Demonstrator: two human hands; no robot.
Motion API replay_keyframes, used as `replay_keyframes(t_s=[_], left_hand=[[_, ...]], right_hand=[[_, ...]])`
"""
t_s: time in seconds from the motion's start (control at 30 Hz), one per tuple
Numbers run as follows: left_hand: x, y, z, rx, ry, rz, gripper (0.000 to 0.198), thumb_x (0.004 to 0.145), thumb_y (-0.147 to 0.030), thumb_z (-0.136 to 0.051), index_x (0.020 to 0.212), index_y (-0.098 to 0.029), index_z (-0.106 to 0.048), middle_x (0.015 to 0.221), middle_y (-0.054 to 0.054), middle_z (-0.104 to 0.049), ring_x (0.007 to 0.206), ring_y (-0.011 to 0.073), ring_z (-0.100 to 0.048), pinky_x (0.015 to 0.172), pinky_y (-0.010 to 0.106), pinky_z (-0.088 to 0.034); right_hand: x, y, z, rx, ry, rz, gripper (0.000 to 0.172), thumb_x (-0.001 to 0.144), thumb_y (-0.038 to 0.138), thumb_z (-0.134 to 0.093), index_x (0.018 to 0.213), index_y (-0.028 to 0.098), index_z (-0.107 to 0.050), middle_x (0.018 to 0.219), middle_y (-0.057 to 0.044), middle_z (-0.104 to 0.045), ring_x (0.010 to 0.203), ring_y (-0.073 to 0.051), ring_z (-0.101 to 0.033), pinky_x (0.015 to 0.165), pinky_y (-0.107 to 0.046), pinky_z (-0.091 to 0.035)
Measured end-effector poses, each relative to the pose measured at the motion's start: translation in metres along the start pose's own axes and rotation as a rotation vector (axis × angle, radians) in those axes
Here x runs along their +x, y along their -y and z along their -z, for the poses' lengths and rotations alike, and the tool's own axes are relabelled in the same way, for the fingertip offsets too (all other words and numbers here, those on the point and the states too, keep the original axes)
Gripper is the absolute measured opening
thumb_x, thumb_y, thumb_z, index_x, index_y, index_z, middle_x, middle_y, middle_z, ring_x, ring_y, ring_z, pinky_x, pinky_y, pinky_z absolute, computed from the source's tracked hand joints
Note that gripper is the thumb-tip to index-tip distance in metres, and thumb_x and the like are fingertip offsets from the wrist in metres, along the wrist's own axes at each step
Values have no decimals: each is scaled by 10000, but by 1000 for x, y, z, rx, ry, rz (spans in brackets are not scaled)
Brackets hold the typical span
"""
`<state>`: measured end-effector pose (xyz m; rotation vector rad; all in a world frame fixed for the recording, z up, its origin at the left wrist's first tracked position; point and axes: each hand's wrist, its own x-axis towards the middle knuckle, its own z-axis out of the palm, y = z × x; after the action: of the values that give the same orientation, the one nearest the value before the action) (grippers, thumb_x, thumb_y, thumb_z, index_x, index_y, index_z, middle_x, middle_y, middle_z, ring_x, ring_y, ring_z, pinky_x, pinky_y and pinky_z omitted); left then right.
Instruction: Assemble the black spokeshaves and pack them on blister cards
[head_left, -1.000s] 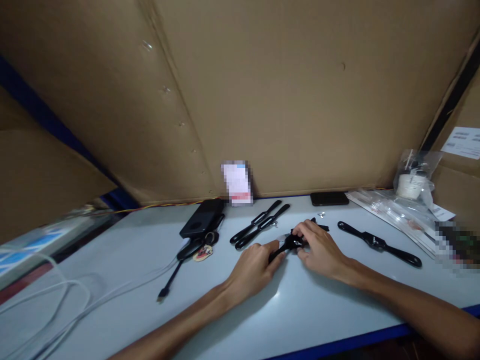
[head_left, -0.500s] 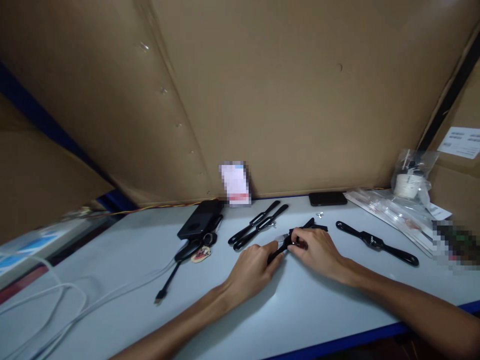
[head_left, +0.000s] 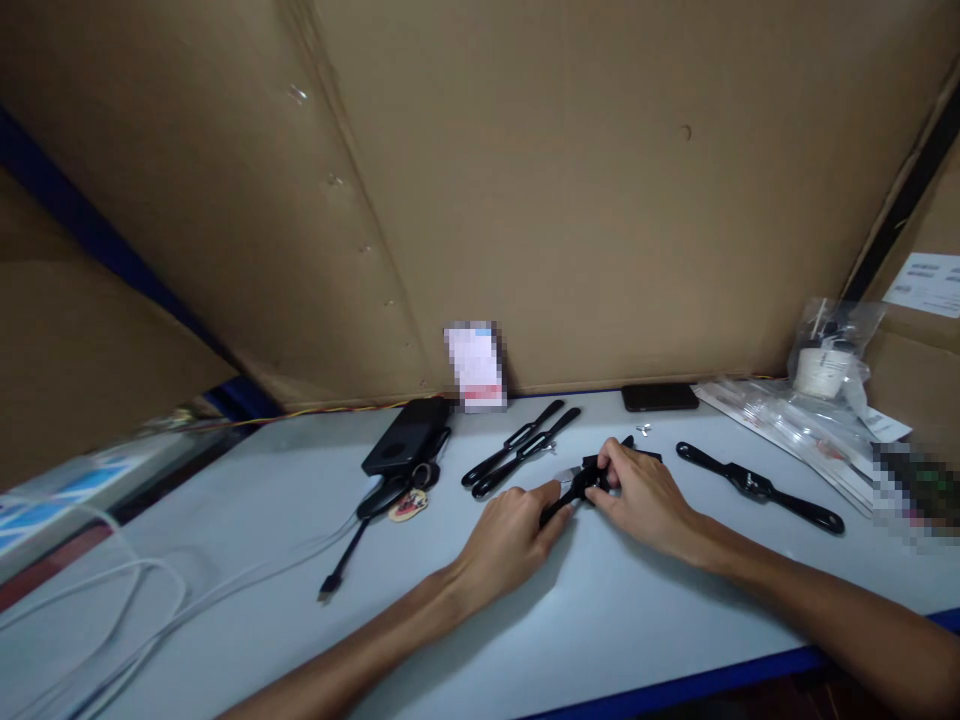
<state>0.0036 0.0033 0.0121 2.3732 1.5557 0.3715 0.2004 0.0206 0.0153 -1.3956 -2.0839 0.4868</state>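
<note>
My left hand [head_left: 516, 535] is closed round one handle of a black spokeshave [head_left: 576, 487], held low over the table. My right hand [head_left: 643, 490] pinches at its middle, and the fingertips hide most of that part. A flat, shiny blade-like piece [head_left: 568, 476] shows beside the handle near my left fingers. Beyond my left hand lie two more black spokeshave bodies [head_left: 525, 455] side by side. Another spokeshave [head_left: 757, 485], with metal parts at its centre, rests right of my right hand. A small silver wing-shaped screw [head_left: 643, 430] lies behind my right hand.
On the left are a black power bank [head_left: 405, 437], a short USB cable [head_left: 341, 560] and white cables [head_left: 180, 600]. A dark phone [head_left: 660, 397] lies at the back. Clear plastic packets [head_left: 795, 430] and a bagged white cup [head_left: 823, 370] stand right. Cardboard [head_left: 570, 200] walls the table.
The whole view has shifted slightly, so things appear a little further right. My right fingers have changed position slightly at the spokeshave's middle; the left hand keeps its grip.
</note>
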Motion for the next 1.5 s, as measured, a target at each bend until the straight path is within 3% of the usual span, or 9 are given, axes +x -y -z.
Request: replay_keyframes(t_s=[0.13,0.3,0.53,0.77,0.9,1.03,1.2,1.37,1.5], left_hand=[[0,0,-1,-16,0,1,260,955,-356,-417,786,-208,-546,612,14,-572,576,189,-541,562,304,-262],[1,1,-1,-25,-5,-2,244,952,-347,-420,805,-210,-559,621,9,-580,571,178,-533,557,304,-257],[-1,1,-1,-24,-16,3,254,953,-348,-426,765,-213,-531,620,15,-582,580,180,-542,562,305,-274],[1,2,1,-33,-25,-10,256,959,-353,-413,790,-211,-542,651,21,-613,601,180,-561,572,300,-286],[3,8,5,55,-49,9,257,962,-348,-409,783,-212,-532,611,20,-583,584,195,-559,558,304,-249],[8,15,10,120,-79,48,258,972,-343,-413,791,-212,-543,653,32,-624,629,209,-600,565,304,-256],[13,20,12,264,-65,80,279,996,-379,-388,860,-212,-565,723,51,-678,693,238,-661,566,307,-263],[15,21,12,276,-65,91,263,999,-379,-396,863,-215,-550,724,45,-678,707,243,-665,568,299,-282],[17,29,8,192,-100,46,256,998,-359,-388,888,-210,-564,841,60,-684,777,241,-655,633,306,-389]], right_hand=[[-2,-2,1,-97,101,50,28,876,181,-639,858,194,-622,692,10,-581,641,-150,-510,614,-275,-306],[-4,-4,0,28,44,245,330,802,-66,-475,887,207,-641,945,-23,-591,848,-150,-567,749,-274,-391],[-3,-1,0,-21,60,44,181,838,197,-662,987,191,-560,834,-10,-615,707,-158,-545,653,-283,-371],[-1,-3,6,-65,105,228,220,820,68,-531,982,205,-589,905,-24,-685,759,-161,-579,695,-288,-393],[8,-7,23,-248,17,172,224,802,63,-523,951,187,-636,877,-59,-685,772,-198,-584,689,-317,-385],[9,-9,37,-220,188,244,254,760,44,-533,848,221,-691,806,-32,-685,708,-183,-574,663,-309,-379],[-7,7,28,-83,412,354,217,726,31,-539,728,210,-663,700,-9,-661,636,-161,-554,650,-302,-411],[-20,19,10,5,411,463,261,853,33,-510,959,183,-696,965,-62,-703,889,-180,-635,815,-306,-483],[-19,20,8,104,380,516,390,908,68,-519,1253,219,-621,1262,-62,-661,1165,-180,-594,1014,-319,-443]])
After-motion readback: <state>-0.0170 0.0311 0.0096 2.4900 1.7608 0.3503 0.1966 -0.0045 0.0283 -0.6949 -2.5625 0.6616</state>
